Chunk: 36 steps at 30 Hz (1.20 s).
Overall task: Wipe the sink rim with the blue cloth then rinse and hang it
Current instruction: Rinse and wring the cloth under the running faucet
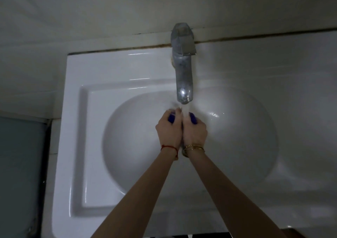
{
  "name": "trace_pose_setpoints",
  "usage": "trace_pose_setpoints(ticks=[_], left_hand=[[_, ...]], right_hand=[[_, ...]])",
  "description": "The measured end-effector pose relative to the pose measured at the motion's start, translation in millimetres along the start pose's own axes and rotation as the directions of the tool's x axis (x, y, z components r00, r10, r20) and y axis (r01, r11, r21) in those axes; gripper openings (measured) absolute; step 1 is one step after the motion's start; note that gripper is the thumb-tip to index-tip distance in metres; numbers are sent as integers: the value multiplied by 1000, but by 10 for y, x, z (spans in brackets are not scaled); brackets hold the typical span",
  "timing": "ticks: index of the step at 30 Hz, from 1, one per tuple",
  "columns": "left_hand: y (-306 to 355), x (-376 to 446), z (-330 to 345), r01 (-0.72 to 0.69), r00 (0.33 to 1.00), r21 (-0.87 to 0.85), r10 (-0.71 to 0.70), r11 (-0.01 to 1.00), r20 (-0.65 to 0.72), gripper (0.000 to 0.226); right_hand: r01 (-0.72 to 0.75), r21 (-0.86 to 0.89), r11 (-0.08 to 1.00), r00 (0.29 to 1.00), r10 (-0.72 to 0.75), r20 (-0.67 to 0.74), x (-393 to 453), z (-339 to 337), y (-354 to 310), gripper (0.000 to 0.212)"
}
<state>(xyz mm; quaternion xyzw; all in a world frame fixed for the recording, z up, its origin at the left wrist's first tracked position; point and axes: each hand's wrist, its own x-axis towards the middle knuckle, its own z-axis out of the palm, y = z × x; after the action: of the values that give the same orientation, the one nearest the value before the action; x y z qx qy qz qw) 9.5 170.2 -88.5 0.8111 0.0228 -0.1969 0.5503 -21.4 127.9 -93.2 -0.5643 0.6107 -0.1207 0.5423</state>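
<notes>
The blue cloth is bunched between both hands over the white sink bowl, just under the spout of the metal tap. Water runs from the spout onto the cloth and my fingers. My left hand grips one end of the cloth, where a patch of blue shows, and my right hand grips the other end. The hands press side by side. Most of the cloth is hidden inside my fists.
The flat white sink rim surrounds the bowl, with a wide ledge at the left and right. A pale wall stands behind the tap, with a dark grimy seam along the sink's back edge. A greenish panel lies at the far left.
</notes>
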Motion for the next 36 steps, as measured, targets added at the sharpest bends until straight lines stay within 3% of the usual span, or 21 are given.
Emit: trace_pose_setpoints(ticks=[6, 10, 13, 15, 18, 20, 22, 24, 26, 30, 36], left_hand=[[42, 64, 4, 15, 1000, 29, -14, 999, -23, 42], [54, 14, -22, 24, 1000, 125, -24, 992, -1, 43], [113, -45, -48, 96, 995, 120, -97, 988, 1, 28], [160, -60, -95, 232, 973, 6, -232, 973, -1, 14], [172, -53, -193, 362, 932, -214, -356, 907, 66, 43], [186, -68, -201, 367, 930, -289, -351, 884, 108, 40], [187, -122, -159, 307, 952, -252, -290, 918, 102, 25], [168, -181, -95, 211, 977, -136, -208, 968, 39, 9], [188, -206, -70, 128, 991, -44, -130, 991, -27, 8], [266, -141, -65, 114, 991, 17, -113, 993, -66, 30], [305, -37, -41, 142, 987, 72, -136, 987, -86, 38]], right_hand=[[57, 85, 995, 997, -61, 37, 32, -11, -22, 42], [302, -77, 950, 952, -296, 77, 25, -121, -36, 43], [454, -234, 860, 891, -430, 147, -3, -228, -55, 36], [415, -227, 881, 907, -378, 187, 1, -305, -66, 31], [144, -20, 989, 956, -134, 261, 7, -422, -83, 59], [-46, 91, 995, 956, 17, 291, -10, -425, -79, 51], [-143, 136, 980, 955, 100, 279, -46, -354, -81, 35], [-85, 59, 995, 983, 74, 167, -95, -256, -115, 36], [20, -33, 999, 997, -17, 69, -132, -188, -155, 42], [108, -130, 986, 994, -104, 38, -119, -127, -231, 40], [138, -137, 981, 990, -134, 40, -59, -110, -269, 40]])
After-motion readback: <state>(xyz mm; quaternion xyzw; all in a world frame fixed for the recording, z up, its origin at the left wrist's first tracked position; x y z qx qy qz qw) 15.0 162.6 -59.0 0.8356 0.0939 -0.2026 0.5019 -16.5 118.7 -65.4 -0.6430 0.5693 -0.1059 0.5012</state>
